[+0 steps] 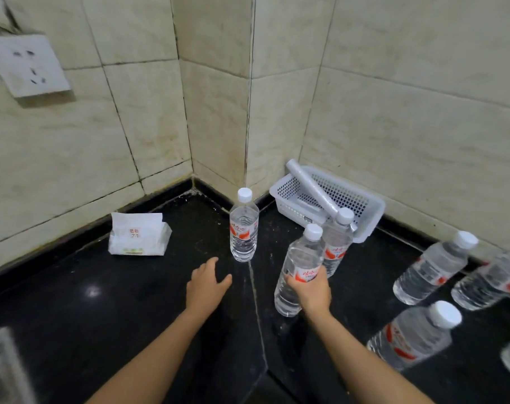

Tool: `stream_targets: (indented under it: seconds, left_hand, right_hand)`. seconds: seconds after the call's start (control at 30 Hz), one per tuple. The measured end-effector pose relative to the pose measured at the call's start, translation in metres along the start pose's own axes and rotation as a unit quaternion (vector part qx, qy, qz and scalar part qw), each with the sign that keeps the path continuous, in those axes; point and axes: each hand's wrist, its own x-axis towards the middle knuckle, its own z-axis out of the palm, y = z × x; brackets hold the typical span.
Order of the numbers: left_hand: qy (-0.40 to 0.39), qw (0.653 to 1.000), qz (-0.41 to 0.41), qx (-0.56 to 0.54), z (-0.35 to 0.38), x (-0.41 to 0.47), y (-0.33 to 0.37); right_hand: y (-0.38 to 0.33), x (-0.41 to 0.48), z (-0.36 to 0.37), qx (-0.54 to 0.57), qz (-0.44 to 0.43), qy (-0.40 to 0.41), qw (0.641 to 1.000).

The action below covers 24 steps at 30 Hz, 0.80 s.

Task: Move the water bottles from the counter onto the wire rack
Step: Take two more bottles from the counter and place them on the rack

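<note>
Pickup step: my right hand (309, 290) grips a tilted bottle (300, 265) mid-counter (125, 304), my left hand (208, 284) is spread empty near the corner bottle (244, 228); next I'd grab that one, rack unseen.

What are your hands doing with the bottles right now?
Right hand grips nearest bottle. Left hand open, just short of corner bottle. Wire rack not in view.

Head camera looks steeply down, close, into the counter (131, 301) corner.
</note>
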Motion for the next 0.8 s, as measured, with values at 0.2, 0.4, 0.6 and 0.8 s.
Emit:
stream_targets:
  seconds: [0.2,0.4,0.6,0.8]
  left_hand:
    - [-0.098,0.987,0.050,-0.119,-0.006,0.066,0.008]
    - [-0.153,0.945,0.093,-0.273,0.001,0.120,0.024]
    - [-0.179,0.931,0.115,-0.298,0.018,0.140,0.031]
    - [-0.120,0.947,0.094,-0.282,0.030,0.105,0.038]
  right_hand:
    - [-0.002,0.006,-0.002,-0.018,0.010,-0.015,1.000]
    - [-0.003,-0.002,0.001,-0.051,0.017,-0.027,0.998]
    - [-0.001,-0.008,0.003,-0.051,0.013,-0.017,0.998]
    - [-0.006,-0.006,0.001,-0.060,0.024,-0.014,0.998]
